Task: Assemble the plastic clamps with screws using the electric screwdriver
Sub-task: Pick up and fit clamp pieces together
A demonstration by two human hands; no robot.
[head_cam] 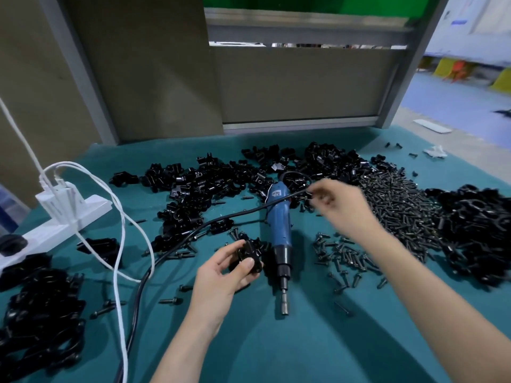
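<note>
The electric screwdriver (279, 230) is lying flat on the teal surface (304, 341), bit end pointing toward the person, and everything is happening around it. Just left of its chuck, the left hand (221, 275) is gripping 1 black plastic clamp (249, 257), thumb across the front and fingers curled behind, holding it clear of the surface. Beside the tool's blue handle, on its right, the right hand (343, 208) is showing up blurred, and its fingers are looking pinched on the black cord (221, 219), which is running off the tool's back end and trailing away to the left. Right of the screwdriver the heap of screws (401, 205) is sitting ready; beyond its handle the loose clamps (210, 186) are spreading wide. I am not making out any screw in the held clamp. The risk, to my eye: a tug on that cord could drag the tool sideways into the scattered screws beside it and send them rolling. The cord could also snag loose clamps left of the tool, or catch the white cables (121, 244) farther left.
</note>
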